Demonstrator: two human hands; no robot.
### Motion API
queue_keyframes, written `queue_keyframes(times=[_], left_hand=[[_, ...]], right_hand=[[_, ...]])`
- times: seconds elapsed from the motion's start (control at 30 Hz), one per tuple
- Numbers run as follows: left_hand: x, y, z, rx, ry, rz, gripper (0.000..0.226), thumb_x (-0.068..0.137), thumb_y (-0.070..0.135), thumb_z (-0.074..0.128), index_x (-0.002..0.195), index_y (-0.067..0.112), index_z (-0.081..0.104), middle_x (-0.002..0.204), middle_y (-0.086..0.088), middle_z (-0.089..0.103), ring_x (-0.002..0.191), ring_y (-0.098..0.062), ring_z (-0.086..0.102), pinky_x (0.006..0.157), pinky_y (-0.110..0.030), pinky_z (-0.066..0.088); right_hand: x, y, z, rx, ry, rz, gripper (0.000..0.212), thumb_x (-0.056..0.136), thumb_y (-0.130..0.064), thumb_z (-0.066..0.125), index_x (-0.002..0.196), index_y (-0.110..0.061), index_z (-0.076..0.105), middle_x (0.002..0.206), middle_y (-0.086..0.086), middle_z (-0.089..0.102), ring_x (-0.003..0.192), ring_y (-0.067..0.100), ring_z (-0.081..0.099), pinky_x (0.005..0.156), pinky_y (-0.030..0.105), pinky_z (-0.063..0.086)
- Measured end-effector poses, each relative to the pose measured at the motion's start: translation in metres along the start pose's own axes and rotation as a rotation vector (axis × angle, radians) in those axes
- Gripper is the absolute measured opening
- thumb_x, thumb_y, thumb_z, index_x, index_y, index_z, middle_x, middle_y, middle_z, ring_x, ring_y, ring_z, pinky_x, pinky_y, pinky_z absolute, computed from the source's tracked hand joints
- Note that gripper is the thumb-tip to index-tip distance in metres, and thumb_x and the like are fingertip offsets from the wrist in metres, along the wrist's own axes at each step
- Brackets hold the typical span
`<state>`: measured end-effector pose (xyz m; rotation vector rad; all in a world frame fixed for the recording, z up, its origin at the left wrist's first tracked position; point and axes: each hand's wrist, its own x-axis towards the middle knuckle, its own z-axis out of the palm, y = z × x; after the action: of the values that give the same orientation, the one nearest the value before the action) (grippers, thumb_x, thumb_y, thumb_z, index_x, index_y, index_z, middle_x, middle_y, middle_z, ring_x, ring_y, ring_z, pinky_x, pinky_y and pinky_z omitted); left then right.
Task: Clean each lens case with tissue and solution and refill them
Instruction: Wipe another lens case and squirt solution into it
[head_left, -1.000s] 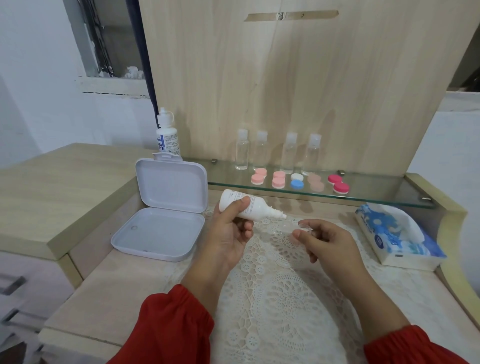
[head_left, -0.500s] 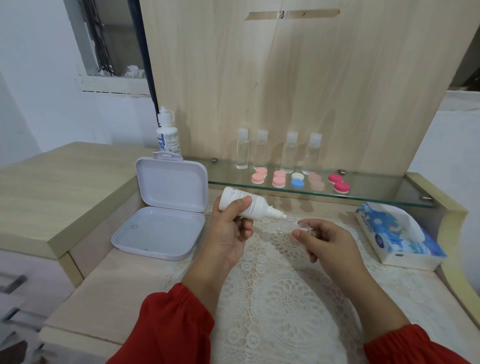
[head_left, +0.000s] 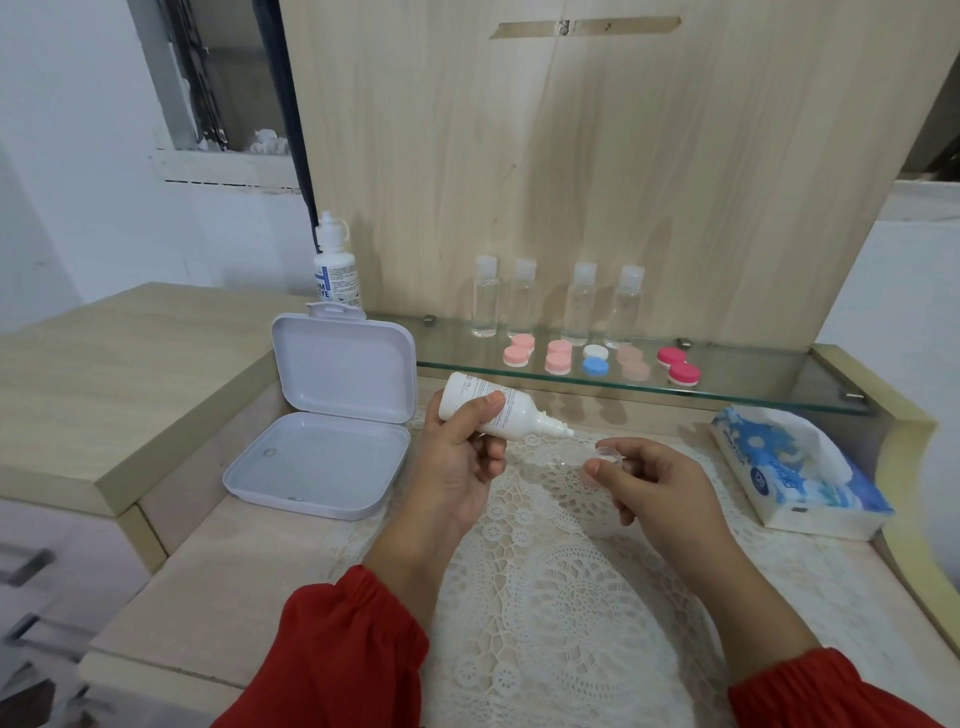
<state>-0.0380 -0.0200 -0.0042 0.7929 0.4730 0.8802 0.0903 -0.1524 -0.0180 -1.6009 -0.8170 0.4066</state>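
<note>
Two hands meet: the left hand (head_left: 457, 467) grips the solution bottle (head_left: 493, 413), nozzle tilted right-downward just above the clear lens case (head_left: 582, 453) pinched by the right hand (head_left: 654, 483).

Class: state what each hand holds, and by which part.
Left hand grips the white solution bottle round its body; right hand pinches the clear lens case by its right end.

clear lens case (head_left: 582, 453) barely discernible, drawer handles (head_left: 26, 564) blurred at left edge
</note>
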Motion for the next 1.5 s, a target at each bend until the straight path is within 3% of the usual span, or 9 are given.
queue_keyframes(times=[0.27,0.7,0.87,1.0,1.3,1.5], left_hand=[[0.0007,-0.0004,-0.0012,0.000,0.005,-0.005,0.062,0.059,0.022,0.073,0.115,0.008,0.050,0.067,-0.005,0.060,0.039,-0.007,0.043,0.033,-0.017,0.034],[-0.0001,-0.0004,-0.0009,-0.007,0.006,-0.015,0.084,0.060,0.026,0.074,0.134,-0.002,0.044,0.072,-0.006,0.061,0.041,-0.007,0.044,0.034,-0.017,0.036],[-0.0019,-0.0025,0.0011,0.054,-0.020,-0.031,0.048,0.082,0.016,0.066,0.125,0.003,0.048,0.064,-0.002,0.061,0.042,-0.008,0.045,0.036,-0.018,0.038],[-0.0041,-0.0033,0.0030,0.109,-0.056,-0.018,0.024,0.085,0.012,0.064,0.105,0.011,0.050,0.062,-0.002,0.060,0.041,-0.009,0.046,0.036,-0.019,0.038],[-0.0059,-0.0040,0.0038,0.161,-0.128,0.030,0.024,0.082,0.008,0.066,0.100,0.013,0.050,0.065,-0.004,0.061,0.042,-0.011,0.046,0.036,-0.021,0.038],[-0.0074,-0.0036,0.0051,0.167,-0.158,0.048,0.043,0.064,0.020,0.073,0.100,0.013,0.050,0.068,-0.006,0.061,0.044,-0.012,0.046,0.037,-0.022,0.038]], right_hand=[[0.0002,-0.0002,0.0000,-0.015,0.001,-0.006,0.016,0.082,-0.017,0.074,0.096,-0.023,0.069,0.058,-0.001,0.051,0.048,0.009,0.050,0.053,0.022,0.049],[-0.0003,0.0004,-0.0005,-0.025,-0.012,-0.009,0.018,0.081,-0.018,0.074,0.098,-0.021,0.069,0.057,-0.001,0.051,0.047,0.009,0.050,0.053,0.022,0.048],[-0.0014,0.0002,0.0007,-0.005,-0.051,0.008,0.023,0.076,-0.016,0.078,0.098,-0.018,0.071,0.057,-0.002,0.052,0.049,0.008,0.052,0.052,0.020,0.048],[-0.0024,-0.0016,0.0016,0.008,-0.075,0.010,0.025,0.075,-0.013,0.079,0.098,-0.017,0.071,0.055,-0.002,0.052,0.047,0.007,0.051,0.050,0.018,0.048],[-0.0031,-0.0032,0.0031,0.029,-0.081,0.029,0.027,0.073,-0.012,0.080,0.098,-0.016,0.070,0.055,0.000,0.053,0.047,0.007,0.051,0.048,0.018,0.046],[-0.0033,-0.0042,0.0037,0.028,-0.087,0.032,0.028,0.073,-0.012,0.079,0.099,-0.016,0.069,0.054,-0.001,0.053,0.047,0.006,0.052,0.046,0.018,0.046]])
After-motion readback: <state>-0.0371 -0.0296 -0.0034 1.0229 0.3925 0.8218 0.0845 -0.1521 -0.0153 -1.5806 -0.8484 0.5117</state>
